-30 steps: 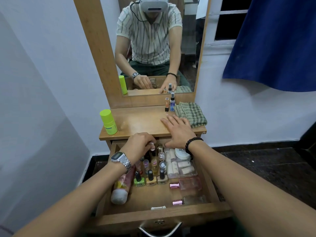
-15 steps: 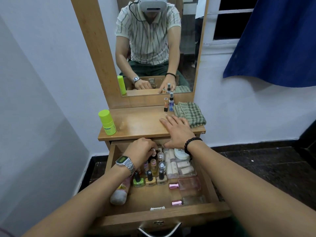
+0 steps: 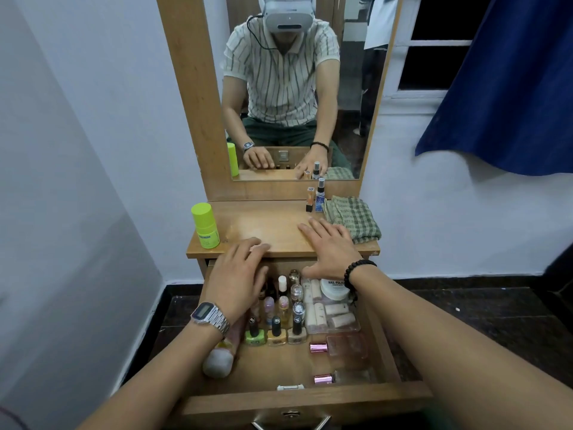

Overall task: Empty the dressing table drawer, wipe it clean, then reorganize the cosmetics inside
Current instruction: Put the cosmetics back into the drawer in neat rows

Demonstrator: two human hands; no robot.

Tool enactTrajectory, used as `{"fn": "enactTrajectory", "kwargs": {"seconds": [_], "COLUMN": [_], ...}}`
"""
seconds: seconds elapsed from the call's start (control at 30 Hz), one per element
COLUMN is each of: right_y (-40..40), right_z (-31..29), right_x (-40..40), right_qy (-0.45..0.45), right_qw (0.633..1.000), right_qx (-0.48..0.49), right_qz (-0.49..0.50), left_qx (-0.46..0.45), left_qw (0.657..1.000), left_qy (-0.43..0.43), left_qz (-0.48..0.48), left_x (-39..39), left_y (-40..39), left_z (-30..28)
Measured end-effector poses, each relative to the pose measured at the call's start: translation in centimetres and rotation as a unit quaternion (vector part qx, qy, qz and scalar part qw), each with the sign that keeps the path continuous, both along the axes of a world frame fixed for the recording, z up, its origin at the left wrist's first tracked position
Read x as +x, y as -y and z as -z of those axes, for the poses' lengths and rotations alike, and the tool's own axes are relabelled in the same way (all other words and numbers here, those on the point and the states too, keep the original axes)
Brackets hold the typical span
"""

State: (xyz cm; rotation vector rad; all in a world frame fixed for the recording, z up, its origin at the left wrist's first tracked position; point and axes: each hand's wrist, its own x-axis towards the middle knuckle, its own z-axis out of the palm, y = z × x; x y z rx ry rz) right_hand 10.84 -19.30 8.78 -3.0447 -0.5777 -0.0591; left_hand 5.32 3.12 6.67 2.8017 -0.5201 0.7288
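Note:
The wooden drawer [image 3: 304,402] is pulled out and full of cosmetics. Three nail polish bottles [image 3: 276,332] stand in a row, with several small bottles [image 3: 282,297] behind them. To their right sit a clear box of rolls [image 3: 333,316] and a white jar [image 3: 334,289]. Two pink-capped perfume bottles [image 3: 319,347] lie at the front right, and a tube [image 3: 218,362] lies along the left side. My left hand [image 3: 238,276] hovers over the drawer's back left with fingers spread, fingertips at the tabletop edge, holding nothing. My right hand [image 3: 329,247] lies flat on the tabletop [image 3: 263,225].
On the tabletop stand a lime green bottle [image 3: 205,226] at the left and two small bottles [image 3: 314,198] by the mirror [image 3: 294,88]. A folded checked cloth [image 3: 352,220] lies at the right. A metal handle [image 3: 291,425] hangs on the drawer front. Walls close in on both sides.
My left hand was curled over the small bottles in the drawer; it has opened and lifted toward the tabletop edge. My right hand has stayed flat on the table.

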Motion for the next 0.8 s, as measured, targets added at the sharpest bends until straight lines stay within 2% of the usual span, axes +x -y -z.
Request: {"fn": "enactTrajectory", "kwargs": {"seconds": [0.07, 0.13, 0.23, 0.3, 0.5, 0.8], "right_y": [0.0, -0.1, 0.3, 1.0, 1.7, 1.8], "right_z": [-0.8, -2.1, -4.6, -6.3, -8.6, -7.9], "right_x": [0.0, -0.3, 0.4, 2.3, 6.9, 7.7], "right_qy": [-0.035, -0.018, 0.162, 0.206, 0.101, 0.086], "right_qw": [0.999, 0.998, 0.971, 0.949, 0.974, 0.961], "right_qx": [0.011, 0.063, 0.178, 0.235, 0.174, 0.234], "right_qz": [-0.002, -0.016, -0.005, 0.050, 0.103, 0.119], "left_qx": [0.017, 0.036, 0.029, 0.022, 0.021, 0.004], "left_qw": [0.999, 0.998, 0.999, 0.999, 0.999, 0.999], "left_qy": [-0.013, -0.024, -0.017, -0.019, -0.031, -0.038], "left_qz": [-0.031, -0.041, -0.042, -0.042, -0.033, -0.020], "left_x": [-0.2, -0.1, 0.0, 0.0, -0.2, -0.3], "left_y": [-0.9, -1.3, -1.4, -1.3, -1.7, -1.7], "left_z": [0.7, 1.4, 1.6, 1.7, 1.5, 1.3]}}
